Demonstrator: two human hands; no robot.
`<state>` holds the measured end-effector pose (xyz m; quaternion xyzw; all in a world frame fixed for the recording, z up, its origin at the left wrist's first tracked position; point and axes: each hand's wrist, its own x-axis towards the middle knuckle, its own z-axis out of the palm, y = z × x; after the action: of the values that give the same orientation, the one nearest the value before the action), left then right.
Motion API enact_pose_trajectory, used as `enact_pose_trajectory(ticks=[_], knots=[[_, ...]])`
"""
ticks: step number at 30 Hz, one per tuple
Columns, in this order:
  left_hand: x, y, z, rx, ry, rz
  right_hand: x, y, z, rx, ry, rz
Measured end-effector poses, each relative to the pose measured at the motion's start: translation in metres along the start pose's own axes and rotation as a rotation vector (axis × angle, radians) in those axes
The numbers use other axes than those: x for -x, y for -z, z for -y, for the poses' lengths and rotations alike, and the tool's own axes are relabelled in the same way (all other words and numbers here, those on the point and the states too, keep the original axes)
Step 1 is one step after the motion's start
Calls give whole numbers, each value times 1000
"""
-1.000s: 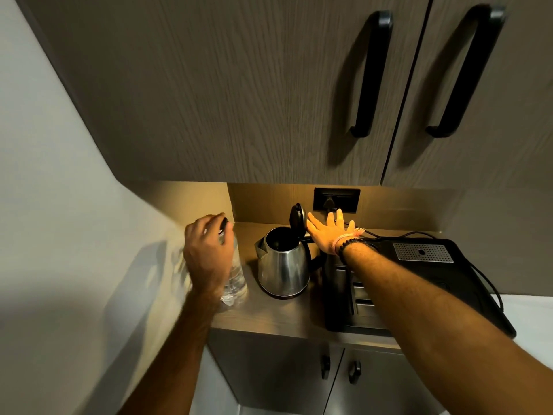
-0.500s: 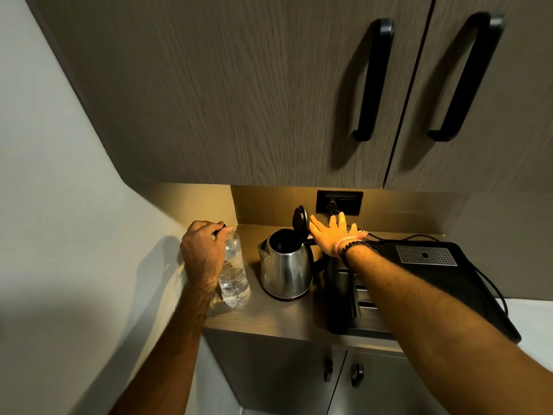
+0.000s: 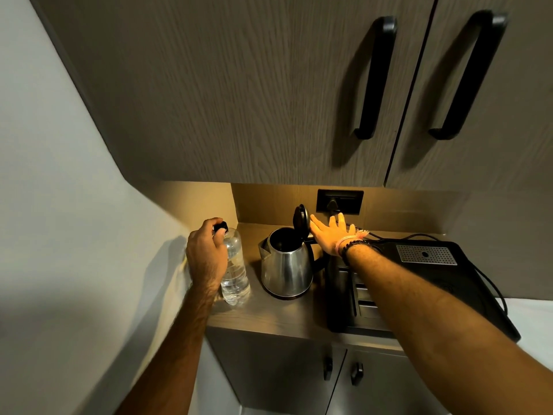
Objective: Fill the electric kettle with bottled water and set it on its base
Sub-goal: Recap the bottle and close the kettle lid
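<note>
The steel kettle [image 3: 286, 266] stands upright on the desk [image 3: 269, 313], its black lid [image 3: 301, 218] flipped up at its 12 o'clock edge. The right hand [image 3: 332, 233] is spread flat with fingers [image 3: 317, 223] wide, the index tip just beside the lid's back. At the kettle's 9 o'clock, near it, a clear water bottle [image 3: 235, 272] stands upright; the left hand [image 3: 206, 256] has its fingers closed around the bottle's black cap [image 3: 221, 226]. A black appliance [image 3: 449, 283] sits at the kettle's 3 o'clock.
</note>
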<state>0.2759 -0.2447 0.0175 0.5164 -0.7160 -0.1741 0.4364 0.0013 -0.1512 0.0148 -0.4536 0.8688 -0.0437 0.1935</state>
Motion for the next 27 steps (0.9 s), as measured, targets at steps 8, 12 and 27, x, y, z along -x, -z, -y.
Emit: enact_pose_trajectory(ticks=[8, 12, 27], knots=[[24, -6, -25, -63, -367, -132, -17, -10, 13, 42, 182, -5], [33, -37, -47, -127, -547, 103, -14, -20, 28, -81, 130, -47], [33, -90, -21, -570, -346, 714, -12, -20, -2, 19, 283, -58]])
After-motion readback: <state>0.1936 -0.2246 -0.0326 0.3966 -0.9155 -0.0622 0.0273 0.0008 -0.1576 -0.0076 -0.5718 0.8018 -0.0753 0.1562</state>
